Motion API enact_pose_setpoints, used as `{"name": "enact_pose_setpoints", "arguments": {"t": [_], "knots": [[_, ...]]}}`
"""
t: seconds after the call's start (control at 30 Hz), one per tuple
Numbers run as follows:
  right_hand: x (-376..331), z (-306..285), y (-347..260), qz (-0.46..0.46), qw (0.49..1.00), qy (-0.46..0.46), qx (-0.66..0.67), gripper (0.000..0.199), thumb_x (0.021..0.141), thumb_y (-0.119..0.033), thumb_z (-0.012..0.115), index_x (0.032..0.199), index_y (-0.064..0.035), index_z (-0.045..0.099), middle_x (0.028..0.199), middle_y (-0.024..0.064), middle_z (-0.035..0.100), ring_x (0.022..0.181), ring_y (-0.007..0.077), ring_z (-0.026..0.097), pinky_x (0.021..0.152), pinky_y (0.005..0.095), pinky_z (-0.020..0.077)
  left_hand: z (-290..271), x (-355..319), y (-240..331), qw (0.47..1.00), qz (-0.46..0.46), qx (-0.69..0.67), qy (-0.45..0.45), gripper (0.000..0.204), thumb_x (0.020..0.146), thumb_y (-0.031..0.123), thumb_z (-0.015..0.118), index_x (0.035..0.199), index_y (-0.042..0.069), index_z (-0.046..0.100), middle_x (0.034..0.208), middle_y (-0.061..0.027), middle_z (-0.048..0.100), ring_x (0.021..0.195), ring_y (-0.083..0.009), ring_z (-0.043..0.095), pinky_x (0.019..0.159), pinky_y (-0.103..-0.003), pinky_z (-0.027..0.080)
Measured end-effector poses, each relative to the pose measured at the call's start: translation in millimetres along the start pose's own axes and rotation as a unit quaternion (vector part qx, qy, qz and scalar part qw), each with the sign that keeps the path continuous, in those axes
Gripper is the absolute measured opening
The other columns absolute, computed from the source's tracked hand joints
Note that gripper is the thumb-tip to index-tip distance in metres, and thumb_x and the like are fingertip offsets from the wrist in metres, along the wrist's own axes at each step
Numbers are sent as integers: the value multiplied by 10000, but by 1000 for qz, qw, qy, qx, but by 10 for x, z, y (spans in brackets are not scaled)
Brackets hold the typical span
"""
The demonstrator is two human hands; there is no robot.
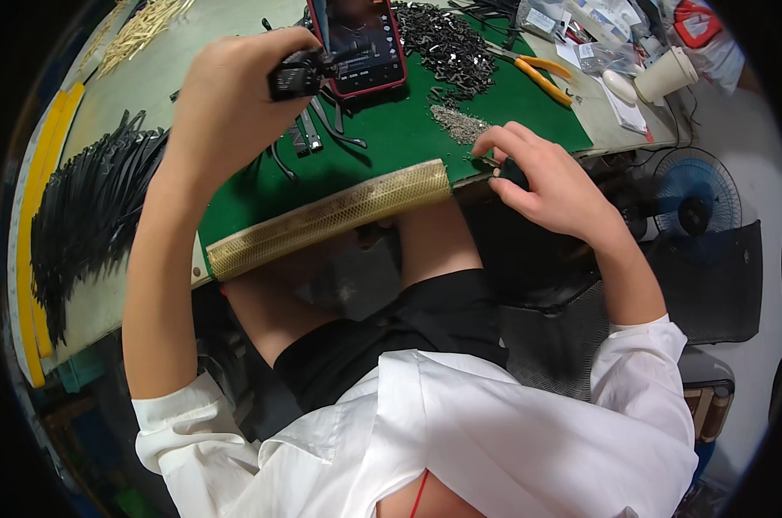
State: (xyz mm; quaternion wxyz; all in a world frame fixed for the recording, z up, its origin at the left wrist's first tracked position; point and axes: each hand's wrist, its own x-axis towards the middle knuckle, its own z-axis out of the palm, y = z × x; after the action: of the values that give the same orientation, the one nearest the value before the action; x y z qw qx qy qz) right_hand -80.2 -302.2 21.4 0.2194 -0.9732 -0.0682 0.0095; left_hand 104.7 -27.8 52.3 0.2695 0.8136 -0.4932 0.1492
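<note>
Upper left of frame: left hand [235,82] clutched black plastic pieces [294,79]. Right of centre: right hand [553,180] pinched dark-handled tool [513,175]; careless sweep could've scattered tiny grey metal bits [458,126].

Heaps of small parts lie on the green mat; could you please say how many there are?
2: a black heap right of the phone, and a smaller grey heap near the right hand. Others may be hidden behind the left hand.
</note>
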Motion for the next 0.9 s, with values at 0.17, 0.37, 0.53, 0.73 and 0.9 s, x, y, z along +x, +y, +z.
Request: {"name": "enact_pose_setpoints", "arguments": {"t": [0.17,0.37,0.53,0.73,0.9], "knots": [[10,-73,13,12,998,-43,-45,300,811,-72,628,1104,-65,567,1022,120,590,941,311,617,826,405,493,-21,-307,532,964,-66,-256,2,303,856,32,727,1146,-5,649,940,-77,720,706,-107,639,670,-248,506],[41,-108,-48,17,996,-60,-66,302,807,-66,625,1104,-74,570,1039,121,599,945,321,622,815,416,492,57,-548,637,943,-115,-310,-46,298,829,-23,706,1121,-7,649,806,-14,651,656,-49,603,602,-202,467],[40,-110,-24,6,996,-69,-59,295,814,-68,621,1104,-78,572,1038,123,602,943,323,627,808,423,493,121,-574,615,942,-122,-311,-24,274,830,-22,712,1093,-6,639,772,-6,628,674,-54,602,625,-205,469],[72,-61,-9,-15,998,-36,-58,300,822,-78,582,1122,-81,582,982,166,612,853,380,640,766,458,512,122,-580,615,934,-144,-327,-11,247,845,-3,718,1076,-8,633,749,-2,606,671,-57,584,636,-204,463],[114,-58,-39,-13,997,-50,-59,298,827,-74,600,1123,-78,569,1016,154,615,916,356,636,797,441,505,115,-596,619,936,-155,-317,-15,216,853,13,715,1055,-7,642,740,1,604,656,-52,566,621,-200,447]]}}
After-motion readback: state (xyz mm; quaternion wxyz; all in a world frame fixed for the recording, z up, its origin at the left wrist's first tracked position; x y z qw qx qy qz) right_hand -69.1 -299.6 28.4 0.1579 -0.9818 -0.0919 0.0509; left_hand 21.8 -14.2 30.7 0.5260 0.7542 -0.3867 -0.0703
